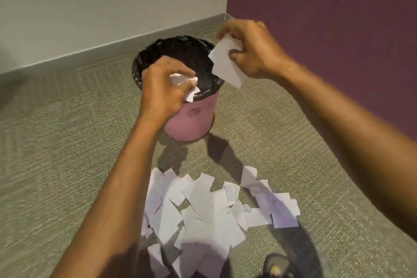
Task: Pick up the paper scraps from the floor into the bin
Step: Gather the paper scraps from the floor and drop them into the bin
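A pink bin (191, 122) lined with a black bag (178, 52) stands on the carpet near the room's corner. My left hand (162, 86) hovers over the bin's near rim and grips crumpled white paper scraps (186, 83). My right hand (250, 49) is at the bin's right rim and holds larger white paper pieces (225, 63) that hang over the opening. A heap of several white paper scraps (209, 210) lies on the floor in front of the bin, between my forearms.
Grey-green carpet (67, 165) covers the floor. A pale wall with a grey skirting (112, 43) runs behind the bin, and a purple wall (327, 18) stands at the right. A sandalled foot (277, 266) shows at the bottom edge.
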